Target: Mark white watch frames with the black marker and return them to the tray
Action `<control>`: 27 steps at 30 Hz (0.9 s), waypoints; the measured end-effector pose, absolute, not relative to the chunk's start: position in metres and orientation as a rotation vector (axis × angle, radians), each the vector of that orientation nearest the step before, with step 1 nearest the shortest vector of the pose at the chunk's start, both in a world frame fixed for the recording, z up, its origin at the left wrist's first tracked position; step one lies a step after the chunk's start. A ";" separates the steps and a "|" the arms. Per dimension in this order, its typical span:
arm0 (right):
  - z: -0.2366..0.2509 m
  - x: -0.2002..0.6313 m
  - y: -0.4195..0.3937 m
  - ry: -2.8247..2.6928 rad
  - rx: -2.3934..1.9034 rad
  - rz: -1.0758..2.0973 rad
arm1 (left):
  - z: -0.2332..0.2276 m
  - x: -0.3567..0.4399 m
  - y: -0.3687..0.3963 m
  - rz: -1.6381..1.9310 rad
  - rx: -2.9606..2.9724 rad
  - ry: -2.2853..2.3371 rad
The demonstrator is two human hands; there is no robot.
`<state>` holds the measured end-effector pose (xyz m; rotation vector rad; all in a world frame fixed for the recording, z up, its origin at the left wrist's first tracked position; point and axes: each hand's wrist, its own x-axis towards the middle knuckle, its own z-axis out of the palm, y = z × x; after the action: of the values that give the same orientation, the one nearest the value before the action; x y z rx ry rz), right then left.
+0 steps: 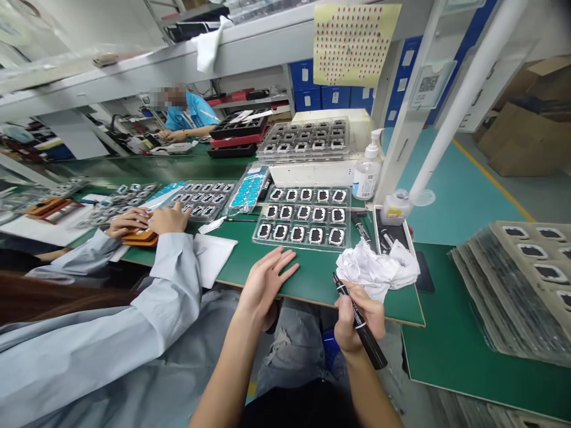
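Note:
A black marker pen (pixel 363 333) is gripped in my right hand (pixel 357 318), its dark tip pointing up and left beside a crumpled white cloth (pixel 375 266). My left hand (pixel 266 279) hovers at or rests on the front of the green bench (pixel 236 270), fingers spread, with nothing in it. Just beyond its fingertips lies a clear plastic tray (pixel 301 241) with rows of white-framed, black-centred square parts (pixel 298 235). Whether the fingertips touch the bench is hard to tell.
At my left, a co-worker's hands (pixel 169 220) work on an orange fixture (pixel 140 238). A pump bottle (pixel 366 172), a small open jar (pixel 395 208) and another marker (pixel 361 229) stand or lie at the right. Stacked trays (pixel 517 285) occupy the right side.

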<state>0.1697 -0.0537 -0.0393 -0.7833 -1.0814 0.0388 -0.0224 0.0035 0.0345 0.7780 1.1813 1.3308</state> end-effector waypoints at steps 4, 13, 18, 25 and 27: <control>-0.048 0.172 -0.051 -1.076 -0.785 0.046 | 0.046 -0.015 -0.004 1.294 0.174 0.906; -0.045 0.170 -0.043 -0.987 -0.805 0.020 | 0.060 0.018 0.026 1.407 -0.025 0.723; -0.043 0.168 -0.042 -0.999 -0.817 0.012 | 0.054 0.019 0.024 1.398 -0.002 0.798; -0.045 0.166 -0.045 -0.997 -0.847 0.036 | 0.059 0.017 0.023 1.558 0.088 0.733; -0.046 0.166 -0.046 -1.000 -0.854 0.049 | 0.059 0.018 0.033 1.553 0.025 0.719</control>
<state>0.1658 -0.0460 -0.0458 -0.8539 -1.0002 0.0487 0.0178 0.0328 0.0591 0.0250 0.7193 1.5530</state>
